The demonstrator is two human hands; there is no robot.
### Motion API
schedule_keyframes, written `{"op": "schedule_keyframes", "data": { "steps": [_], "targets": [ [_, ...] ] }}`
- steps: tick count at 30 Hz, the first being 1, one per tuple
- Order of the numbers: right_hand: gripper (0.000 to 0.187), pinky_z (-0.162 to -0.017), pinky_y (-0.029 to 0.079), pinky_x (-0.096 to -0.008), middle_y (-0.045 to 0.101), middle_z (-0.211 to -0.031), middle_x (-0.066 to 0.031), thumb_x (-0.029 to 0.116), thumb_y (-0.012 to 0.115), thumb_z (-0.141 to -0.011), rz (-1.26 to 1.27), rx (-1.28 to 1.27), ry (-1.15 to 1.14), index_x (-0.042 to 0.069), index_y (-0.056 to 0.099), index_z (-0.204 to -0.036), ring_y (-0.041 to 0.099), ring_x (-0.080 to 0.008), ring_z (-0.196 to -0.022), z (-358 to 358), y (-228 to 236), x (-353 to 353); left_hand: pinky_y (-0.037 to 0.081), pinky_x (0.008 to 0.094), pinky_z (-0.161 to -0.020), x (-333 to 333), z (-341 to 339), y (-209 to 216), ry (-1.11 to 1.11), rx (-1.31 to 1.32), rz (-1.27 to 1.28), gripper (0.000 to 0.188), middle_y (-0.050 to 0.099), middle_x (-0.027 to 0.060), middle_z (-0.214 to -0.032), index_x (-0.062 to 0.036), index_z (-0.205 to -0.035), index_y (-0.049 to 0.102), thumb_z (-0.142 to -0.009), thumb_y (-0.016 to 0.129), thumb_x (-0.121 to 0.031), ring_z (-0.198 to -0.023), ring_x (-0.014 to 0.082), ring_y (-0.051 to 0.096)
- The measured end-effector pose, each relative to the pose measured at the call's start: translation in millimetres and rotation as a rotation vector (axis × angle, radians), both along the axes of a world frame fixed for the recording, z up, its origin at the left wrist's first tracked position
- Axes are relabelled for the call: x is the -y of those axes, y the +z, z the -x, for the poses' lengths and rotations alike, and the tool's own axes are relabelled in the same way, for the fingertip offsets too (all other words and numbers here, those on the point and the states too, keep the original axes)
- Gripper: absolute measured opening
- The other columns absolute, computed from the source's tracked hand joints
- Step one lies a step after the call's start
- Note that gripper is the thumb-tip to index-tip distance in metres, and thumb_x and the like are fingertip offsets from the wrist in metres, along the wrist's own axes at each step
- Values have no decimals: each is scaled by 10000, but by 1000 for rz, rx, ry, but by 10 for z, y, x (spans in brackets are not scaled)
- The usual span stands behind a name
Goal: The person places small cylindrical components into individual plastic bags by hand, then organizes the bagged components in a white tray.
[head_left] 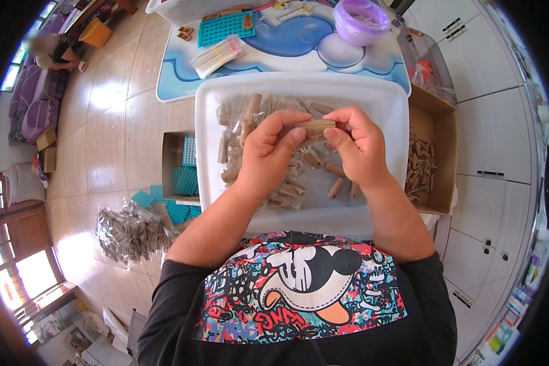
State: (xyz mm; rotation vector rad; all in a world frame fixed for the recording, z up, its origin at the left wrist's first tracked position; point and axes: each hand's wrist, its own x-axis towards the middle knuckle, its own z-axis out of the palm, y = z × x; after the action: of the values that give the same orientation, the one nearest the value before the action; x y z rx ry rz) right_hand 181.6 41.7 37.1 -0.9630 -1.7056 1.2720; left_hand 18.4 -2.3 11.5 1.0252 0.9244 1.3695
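Between both hands I hold a short brown tube-shaped piece point(315, 127) level above a white plastic tub. My left hand point(267, 151) pinches its left end with thumb and fingers. My right hand point(365, 152) grips the right end in the same way. Below lies the tub point(205, 131), holding several similar brown pieces point(334, 171) loose on the right. More of them sit in clear plastic bags point(285, 194) toward the left and middle. My hands hide part of the tub's contents.
Beyond the tub, a blue-patterned table bears a teal tray point(222, 32), a bundle of clear sleeves point(218, 57) and a purple bin point(361, 23). A cardboard box point(443, 137) of brown pieces stands right. Bagged items point(131, 232) lie on the floor left; a person point(55, 55) sits farther off.
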Motion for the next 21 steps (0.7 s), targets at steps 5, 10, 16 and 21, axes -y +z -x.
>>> {"op": "schedule_keyframes", "data": {
  "steps": [5,10,16,21],
  "targets": [
    [121,-584,401,-196,566,-722,-24,61,585,-834,-75,-29,-30,-7,527,-916,491,-58,-651,32,-77,48,443,257,-811,23,-34,-22,117,-293,-176,186,554,67,-1007,13,-1068,503,-900,473,-62,-931,107,519],
    [120,-512,364,-178,563,-751,-3,114,558,-861,88,-191,-38,9,542,-919,438,-35,-583,56,-76,-60,449,254,-756,-15,-91,75,126,-133,-53,220,560,57,-944,-10,-1099,501,-928,423,-123,-873,109,529],
    [155,-401,231,-169,475,-644,28,168,469,-894,949,-853,290,49,533,-970,330,-22,-436,-131,-128,-254,441,247,-664,15,248,402,451,-57,-114,288,580,80,-917,7,-1142,486,-947,379,-176,-735,108,543],
    [152,-402,224,-170,425,-606,42,139,437,-892,975,-900,303,52,521,-983,305,-21,-412,-156,-72,-289,441,242,-685,8,572,626,438,-217,-162,207,587,81,-919,20,-1034,560,-905,470,-114,-776,109,539]
  ]
}}
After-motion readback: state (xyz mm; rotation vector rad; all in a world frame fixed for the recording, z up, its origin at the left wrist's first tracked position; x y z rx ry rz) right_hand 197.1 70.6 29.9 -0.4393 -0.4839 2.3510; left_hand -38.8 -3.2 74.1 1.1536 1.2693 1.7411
